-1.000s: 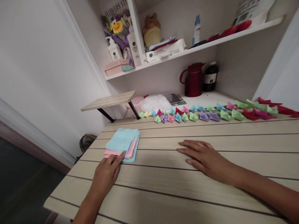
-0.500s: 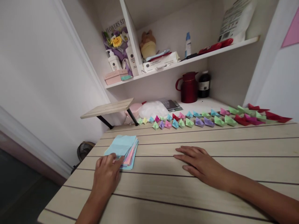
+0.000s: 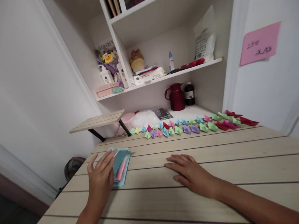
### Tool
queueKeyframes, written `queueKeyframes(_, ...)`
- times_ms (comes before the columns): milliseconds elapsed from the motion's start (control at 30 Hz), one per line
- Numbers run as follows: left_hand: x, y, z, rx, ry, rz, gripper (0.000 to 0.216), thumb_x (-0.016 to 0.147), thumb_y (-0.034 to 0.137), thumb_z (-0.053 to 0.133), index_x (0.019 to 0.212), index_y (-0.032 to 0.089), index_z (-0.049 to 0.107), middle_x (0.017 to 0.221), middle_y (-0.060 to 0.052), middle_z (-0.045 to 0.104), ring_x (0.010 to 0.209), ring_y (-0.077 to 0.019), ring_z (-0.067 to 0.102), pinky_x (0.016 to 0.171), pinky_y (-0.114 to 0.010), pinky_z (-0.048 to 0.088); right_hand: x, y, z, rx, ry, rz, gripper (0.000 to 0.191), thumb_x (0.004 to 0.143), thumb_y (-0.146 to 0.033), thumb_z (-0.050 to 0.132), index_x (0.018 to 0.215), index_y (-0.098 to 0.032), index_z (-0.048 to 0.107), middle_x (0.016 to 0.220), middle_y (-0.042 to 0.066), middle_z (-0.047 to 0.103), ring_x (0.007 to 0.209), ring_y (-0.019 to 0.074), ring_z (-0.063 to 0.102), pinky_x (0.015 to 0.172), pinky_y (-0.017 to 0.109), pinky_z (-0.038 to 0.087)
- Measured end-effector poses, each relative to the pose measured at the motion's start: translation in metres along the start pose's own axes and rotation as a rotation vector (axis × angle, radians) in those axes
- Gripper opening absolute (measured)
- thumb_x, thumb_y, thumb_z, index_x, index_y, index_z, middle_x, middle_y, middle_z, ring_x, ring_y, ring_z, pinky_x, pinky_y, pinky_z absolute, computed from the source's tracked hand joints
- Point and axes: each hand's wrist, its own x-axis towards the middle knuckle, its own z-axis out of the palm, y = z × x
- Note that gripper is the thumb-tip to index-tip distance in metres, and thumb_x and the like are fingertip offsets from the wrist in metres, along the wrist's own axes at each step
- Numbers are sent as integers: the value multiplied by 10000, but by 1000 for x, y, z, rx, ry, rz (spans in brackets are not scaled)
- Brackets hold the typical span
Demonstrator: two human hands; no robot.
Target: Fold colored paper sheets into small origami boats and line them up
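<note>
At the left, my left hand is over a stack of coloured paper sheets, mostly blue with pink ones between. Its thumb and fingers are closed on the near left part of the top blue sheet, which looks bent up and shaded; the little finger stands apart. The thumb tip is hidden. My right hand lies palm down on the wooden table, fingers stretched out and holding nothing. Beyond both hands, two rows of small folded paper boats run along the back of the table.
A small raised wooden stand sits at the back left. Behind the boats are a white fluffy thing, a red jug and a dark bottle. Above runs a loaded shelf. A pink note hangs at right.
My left hand has lifted from the near edge of the stack, raising part of the top blue sheet, fingers straighter. My right hand stays flat. The view has turned right.
</note>
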Motion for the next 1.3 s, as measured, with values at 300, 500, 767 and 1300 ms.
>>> queueKeyframes(300,92,78,34,-1336,-11,-1229,319,693,142,659,1002,136,738,901,-92,759,880,-209,703,864,-328,538,4,4,-20,882,243,140,1119,637,-390,821,1513,-297,131,1562,114,213,1394,277,299,1116,445,287)
queueKeyframes(500,76,97,87,-1664,-335,-1297,372,656,92,734,1027,93,718,912,-130,757,896,-224,710,800,-293,557,1,8,-34,1453,307,257,617,744,-377,755,1285,-200,517,1120,96,675,921,201,666,823,339,498)
queueKeyframes(767,50,126,108,-1819,-452,-1252,703,741,325,733,1380,190,474,1125,-127,713,1000,-259,679,859,-363,505,3,12,-31,1499,387,449,471,608,-265,836,1024,-158,644,822,39,731,652,163,653,640,284,492)
queueKeyframes(1300,40,160,107,-1795,-441,-1355,942,518,269,889,1368,217,487,1038,-133,736,854,-294,701,720,-371,537,-1,10,-35,1050,480,487,753,700,-327,766,1355,-309,395,1268,83,559,1017,228,604,849,392,491)
